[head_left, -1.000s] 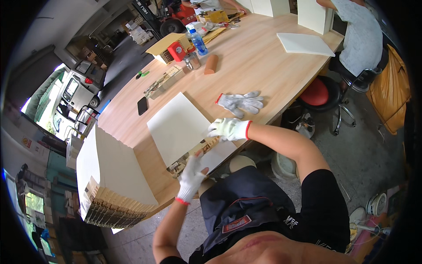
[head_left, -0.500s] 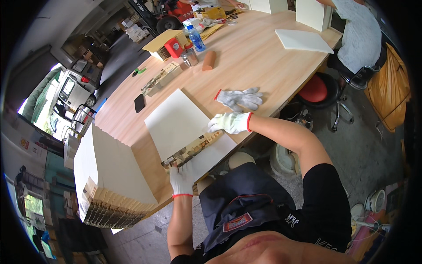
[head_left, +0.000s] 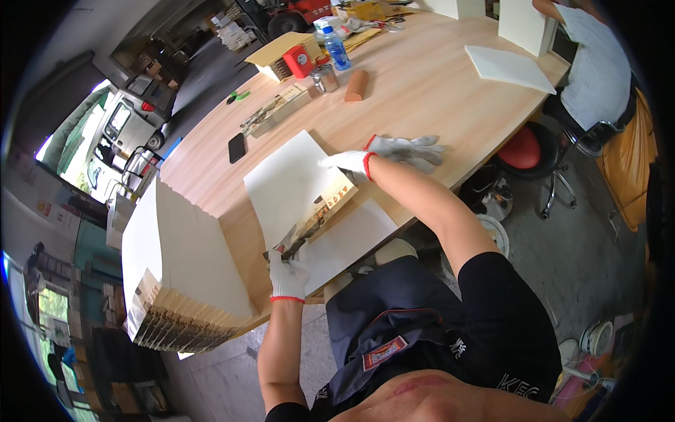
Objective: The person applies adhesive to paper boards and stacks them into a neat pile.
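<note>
Between the left hand [head_left: 288,273], pinching its printed edge, and the right hand [head_left: 347,162], at its other end with grip unclear, one board [head_left: 292,176] lies over the bench [head_left: 415,81], apparently mid-handling, apart from the stack [head_left: 197,246] already standing left of the left hand.

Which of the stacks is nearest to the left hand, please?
It is the tall white stack, left of the left hand; the yellow-topped stack is farther away, beside the red box.
</note>
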`<action>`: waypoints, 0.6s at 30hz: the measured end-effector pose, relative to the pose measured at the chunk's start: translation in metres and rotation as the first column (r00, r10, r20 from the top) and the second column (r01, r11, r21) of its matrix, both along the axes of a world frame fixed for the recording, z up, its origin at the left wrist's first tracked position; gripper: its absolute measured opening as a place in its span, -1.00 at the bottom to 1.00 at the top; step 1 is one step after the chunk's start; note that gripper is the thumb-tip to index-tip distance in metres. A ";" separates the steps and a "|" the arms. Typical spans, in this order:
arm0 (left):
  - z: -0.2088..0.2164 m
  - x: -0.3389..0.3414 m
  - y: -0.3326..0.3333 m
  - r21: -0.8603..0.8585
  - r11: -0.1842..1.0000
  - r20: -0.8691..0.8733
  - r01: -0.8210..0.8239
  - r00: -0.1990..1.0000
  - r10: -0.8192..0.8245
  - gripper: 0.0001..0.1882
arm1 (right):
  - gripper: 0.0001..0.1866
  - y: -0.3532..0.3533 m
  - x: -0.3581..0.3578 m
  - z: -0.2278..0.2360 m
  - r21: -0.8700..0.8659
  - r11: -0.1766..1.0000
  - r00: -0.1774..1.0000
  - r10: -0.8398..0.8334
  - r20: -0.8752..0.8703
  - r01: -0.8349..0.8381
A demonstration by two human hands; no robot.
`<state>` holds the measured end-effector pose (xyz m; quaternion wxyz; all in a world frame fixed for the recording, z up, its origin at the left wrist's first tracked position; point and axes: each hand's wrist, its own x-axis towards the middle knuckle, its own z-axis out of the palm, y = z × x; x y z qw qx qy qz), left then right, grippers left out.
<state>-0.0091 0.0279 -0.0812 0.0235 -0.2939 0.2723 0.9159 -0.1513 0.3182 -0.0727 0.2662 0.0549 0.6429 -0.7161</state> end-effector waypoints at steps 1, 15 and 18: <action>0.005 0.003 0.000 0.002 1.000 -0.026 0.019 0.999 -0.019 -0.80 | -0.36 -0.002 0.000 -0.003 -0.003 0.999 0.993 0.040 -0.115 -0.041; 0.157 0.103 -0.017 -0.637 0.765 -0.465 -0.096 0.839 -0.282 -0.56 | -0.51 0.011 0.078 0.087 -0.587 0.793 0.863 -0.404 -0.304 0.164; 0.202 0.119 -0.073 -0.663 0.704 -0.573 -0.255 0.778 -0.258 -0.53 | -0.53 -0.041 0.070 0.127 -0.613 0.788 0.838 -0.300 -0.455 -0.051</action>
